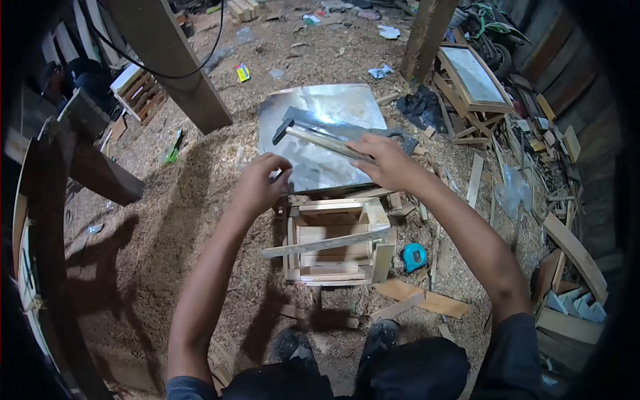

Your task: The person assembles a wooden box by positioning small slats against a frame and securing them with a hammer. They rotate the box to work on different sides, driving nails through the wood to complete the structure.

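Observation:
My right hand point(381, 160) is wrapped round the wooden handle of a hammer point(319, 139), whose dark head points to the left above a shiny metal sheet point(320, 170). My left hand point(265, 179) hovers at the sheet's left front edge, its thumb and fingertips bent toward each other; anything between them is too small to make out. Nearer to me stands a wooden frame box point(333, 275), with a loose grey strip of wood point(320, 244) lying slantwise across its top. A saw-like dark metal piece lies on the sheet behind the hammer.
A teal tape measure point(414, 257) lies right of the box, near wood offcuts point(427, 298). Wooden posts point(167, 67) rise behind. A framed panel point(475, 75) is at the back right. Wood shavings cover the floor, and a person point(87, 70) is at the far left.

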Available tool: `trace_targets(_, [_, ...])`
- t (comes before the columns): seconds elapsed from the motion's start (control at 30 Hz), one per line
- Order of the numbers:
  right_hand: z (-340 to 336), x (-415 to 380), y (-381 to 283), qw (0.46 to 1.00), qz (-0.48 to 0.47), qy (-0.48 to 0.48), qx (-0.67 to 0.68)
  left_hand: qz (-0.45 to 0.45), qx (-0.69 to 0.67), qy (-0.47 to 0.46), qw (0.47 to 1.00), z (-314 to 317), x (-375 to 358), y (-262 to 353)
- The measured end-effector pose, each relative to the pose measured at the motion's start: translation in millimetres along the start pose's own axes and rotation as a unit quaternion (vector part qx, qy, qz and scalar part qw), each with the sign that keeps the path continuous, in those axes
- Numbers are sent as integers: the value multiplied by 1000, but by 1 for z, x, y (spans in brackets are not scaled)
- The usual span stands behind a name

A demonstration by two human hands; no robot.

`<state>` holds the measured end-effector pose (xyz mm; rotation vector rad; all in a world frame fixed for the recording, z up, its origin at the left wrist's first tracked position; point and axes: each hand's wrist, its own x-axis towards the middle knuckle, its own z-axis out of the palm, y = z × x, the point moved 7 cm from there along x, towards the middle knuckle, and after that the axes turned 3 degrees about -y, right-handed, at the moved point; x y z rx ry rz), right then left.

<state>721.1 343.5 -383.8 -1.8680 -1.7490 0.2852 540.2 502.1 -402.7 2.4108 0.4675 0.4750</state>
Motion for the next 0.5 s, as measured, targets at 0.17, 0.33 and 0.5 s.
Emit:
trace_targets(0.17, [41,11,24,998,16,-35,52,15,40,9,999,20,3,-14])
trace_targets(0.33, [32,4,16,992,57,-34,106,-175,-152,-50,971,5,-27,-17])
trace_targets(0.5, [-15,5,-40,993,92,-44,57,-308,-238,56,919,-61,-96,33])
